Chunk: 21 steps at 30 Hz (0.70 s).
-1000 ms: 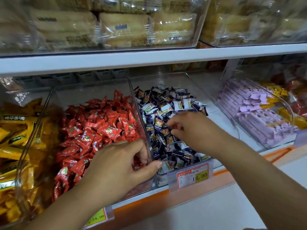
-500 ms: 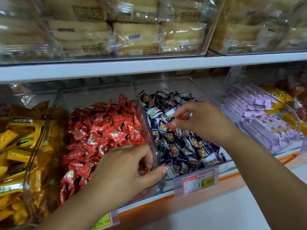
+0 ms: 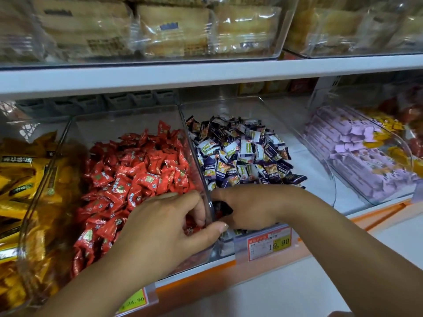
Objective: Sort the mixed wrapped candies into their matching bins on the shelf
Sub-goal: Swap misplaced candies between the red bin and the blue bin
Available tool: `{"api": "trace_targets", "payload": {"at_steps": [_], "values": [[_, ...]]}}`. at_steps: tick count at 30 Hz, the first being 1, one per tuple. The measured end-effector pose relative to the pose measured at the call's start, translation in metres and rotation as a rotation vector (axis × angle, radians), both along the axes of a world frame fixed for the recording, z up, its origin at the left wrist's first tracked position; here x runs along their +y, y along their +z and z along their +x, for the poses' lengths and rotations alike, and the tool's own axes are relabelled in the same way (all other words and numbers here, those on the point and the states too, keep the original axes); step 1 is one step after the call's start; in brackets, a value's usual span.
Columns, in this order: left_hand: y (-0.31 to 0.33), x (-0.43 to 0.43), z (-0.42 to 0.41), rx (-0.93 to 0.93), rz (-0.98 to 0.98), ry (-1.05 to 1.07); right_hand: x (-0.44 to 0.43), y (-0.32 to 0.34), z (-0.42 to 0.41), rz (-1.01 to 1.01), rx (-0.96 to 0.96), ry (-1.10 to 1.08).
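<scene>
The left hand (image 3: 160,234) gripped the front corner of the red-candy bin (image 3: 126,113), its fingers curled inside among the red candies (image 3: 137,179) and its thumb hooked over the clear wall. Just across that wall, the right hand (image 3: 249,207) was dug into the near corner of the neighbouring bin (image 3: 229,104), fingers curled under; I could not tell whether it held anything. Beyond its knuckles lay the purple-and-white candies (image 3: 242,152), and a price tag (image 3: 269,244) hung just below its wrist.
</scene>
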<state>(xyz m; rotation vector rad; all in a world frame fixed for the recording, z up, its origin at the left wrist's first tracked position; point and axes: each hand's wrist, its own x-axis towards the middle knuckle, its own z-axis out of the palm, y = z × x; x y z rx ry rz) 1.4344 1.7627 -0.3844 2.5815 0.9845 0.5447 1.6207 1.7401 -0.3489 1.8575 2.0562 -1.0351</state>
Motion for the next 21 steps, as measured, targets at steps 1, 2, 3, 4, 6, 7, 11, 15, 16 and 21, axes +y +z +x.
{"api": "trace_targets", "payload": {"at_steps": [1,2,3,4,6,7,11,15,16,21], "values": [[0.0,0.0,0.0,0.002,0.008,0.0,0.002,-0.005,0.0,-0.016,0.009,0.001],[0.0,-0.001,0.0,0.003,0.013,0.001,0.004,-0.01,0.001,-0.017,0.015,0.005],[-0.001,-0.001,0.0,0.001,0.014,0.003,0.006,-0.015,0.003,-0.006,0.016,0.009],[-0.001,-0.002,0.0,0.001,0.008,0.006,0.007,-0.018,0.004,0.002,0.017,0.003],[-0.001,-0.002,-0.001,0.007,-0.003,0.019,0.009,-0.022,0.006,0.008,0.045,-0.035],[-0.001,-0.002,-0.001,0.004,-0.004,0.024,0.01,-0.023,0.006,0.007,0.066,-0.051],[0.0,-0.002,0.0,-0.001,-0.012,0.018,0.01,-0.028,0.01,0.019,0.135,-0.113],[0.002,-0.002,0.0,0.017,-0.018,0.015,0.006,-0.032,0.018,0.049,0.29,-0.223],[0.003,-0.002,0.001,0.023,-0.014,0.012,0.004,-0.031,0.021,0.068,0.315,-0.245],[0.005,-0.002,0.001,0.031,-0.025,0.002,0.002,-0.017,0.034,0.294,0.358,-0.354]]}}
